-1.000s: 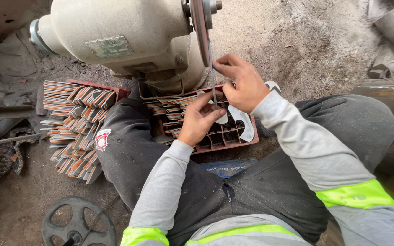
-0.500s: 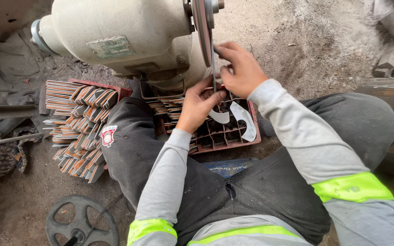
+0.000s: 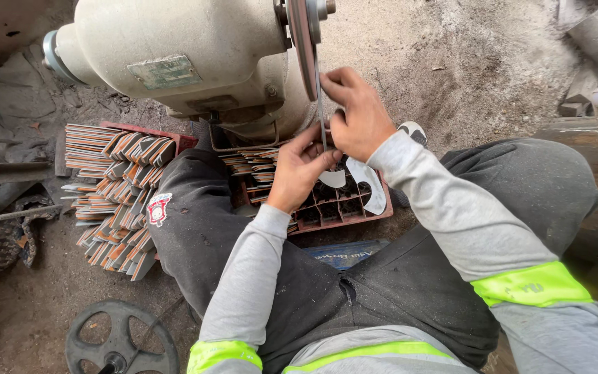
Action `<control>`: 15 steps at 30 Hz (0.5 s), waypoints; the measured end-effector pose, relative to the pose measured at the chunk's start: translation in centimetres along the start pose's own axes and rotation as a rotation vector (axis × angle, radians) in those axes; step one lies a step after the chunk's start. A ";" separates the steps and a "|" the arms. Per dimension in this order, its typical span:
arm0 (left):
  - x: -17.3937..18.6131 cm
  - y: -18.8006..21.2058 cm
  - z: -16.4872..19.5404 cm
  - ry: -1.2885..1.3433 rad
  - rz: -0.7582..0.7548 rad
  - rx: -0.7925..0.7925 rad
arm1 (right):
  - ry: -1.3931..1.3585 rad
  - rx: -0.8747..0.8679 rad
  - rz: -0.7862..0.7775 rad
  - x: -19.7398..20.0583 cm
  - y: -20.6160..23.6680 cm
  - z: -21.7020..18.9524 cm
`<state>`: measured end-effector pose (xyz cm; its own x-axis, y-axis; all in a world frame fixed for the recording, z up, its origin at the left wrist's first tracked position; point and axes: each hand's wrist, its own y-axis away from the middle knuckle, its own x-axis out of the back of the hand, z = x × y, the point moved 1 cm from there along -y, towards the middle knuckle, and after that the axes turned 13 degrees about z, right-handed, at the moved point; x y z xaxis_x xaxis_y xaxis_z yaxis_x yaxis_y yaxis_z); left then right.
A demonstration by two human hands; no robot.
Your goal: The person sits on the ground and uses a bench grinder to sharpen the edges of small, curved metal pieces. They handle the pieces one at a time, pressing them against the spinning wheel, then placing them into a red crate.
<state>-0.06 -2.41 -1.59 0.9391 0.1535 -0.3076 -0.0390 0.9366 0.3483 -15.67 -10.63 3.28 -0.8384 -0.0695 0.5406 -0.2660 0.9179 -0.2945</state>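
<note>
Both hands pinch one thin, narrow grey metal strip (image 3: 321,111) and hold it upright against the edge of the round reddish-brown grinding wheel (image 3: 304,41). The right hand (image 3: 358,118) grips the strip's upper part with fingers curled around it, while the left hand (image 3: 300,170) closes thumb and fingertips on its lower end, just above the red plastic crate with square compartments (image 3: 344,208). That crate sits on the ground between the person's knees, directly below the wheel.

Two curved, pale metal blade pieces (image 3: 374,183) lie across the crate's top, one touching the left hand's fingers. The wheel is mounted on one large cream-coloured motor housing (image 3: 188,48), which bears a single rectangular greenish plate (image 3: 163,71) on its side; the writing on it is too small to make out.

Left of the left knee, a large heap of flat grey and orange-edged metal strips (image 3: 115,194) is stacked in bundles, too many to count, with a red tray edge showing behind them. A smaller stack of the same strips (image 3: 257,170) fills the crate's far side. One red-and-white shield-shaped patch (image 3: 158,208) is sewn on the dark trouser leg. One blue flat printed package (image 3: 344,253) lies on the ground under the crate's near edge. One dark spoked metal wheel (image 3: 120,339) rests on the dirt at lower left. Both grey sleeves carry a yellow-green reflective band (image 3: 531,284).
</note>
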 end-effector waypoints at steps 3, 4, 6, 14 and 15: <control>0.0 2.0 -0.6 -0.142 0.005 -0.098 | -0.031 -0.042 -0.153 1.6 1.0 0.0; 0.2 2.3 -0.4 -0.343 0.052 -0.205 | -0.043 -0.077 -0.242 2.6 1.1 0.4; 0.4 2.9 0.1 -0.746 0.151 -0.420 | -0.144 -0.203 -0.331 3.4 1.0 0.9; -0.2 -0.3 1.2 -0.214 0.054 -0.059 | -0.101 -0.109 -0.120 1.0 0.0 1.4; -0.1 -1.1 1.1 -0.103 0.032 0.020 | -0.096 -0.106 -0.103 0.2 -0.3 1.5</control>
<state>0.23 -3.78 -0.93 0.9677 0.1485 -0.2037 -0.0632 0.9251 0.3744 -16.46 -11.56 2.27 -0.8522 -0.1974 0.4846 -0.3054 0.9397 -0.1542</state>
